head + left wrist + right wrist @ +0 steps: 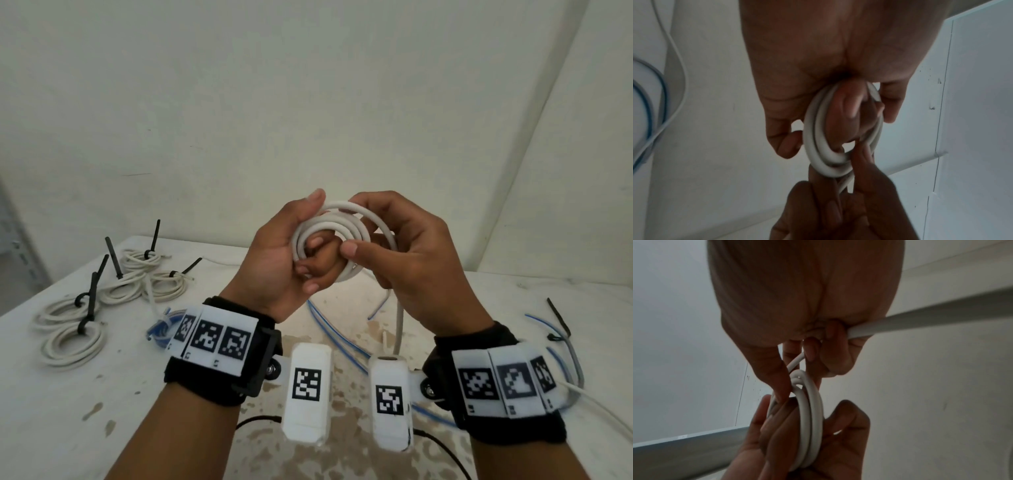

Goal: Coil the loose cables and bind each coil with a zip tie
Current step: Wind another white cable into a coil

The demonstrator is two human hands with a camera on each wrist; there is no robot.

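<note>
Both hands up over the table (513,308): left hand (277,260) curled through the white cable coil (330,236), right hand (407,253) pinching its rim and feeding the tail, five zip-tied coils (113,291) lying far left.

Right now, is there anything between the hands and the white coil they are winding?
Nothing visible. The left hand grips the coil directly, fingers through its middle, and the right hand pinches it from the other side. No zip tie is on it yet.

Head looks down; wrist views closely share the coil (838,138).
</note>
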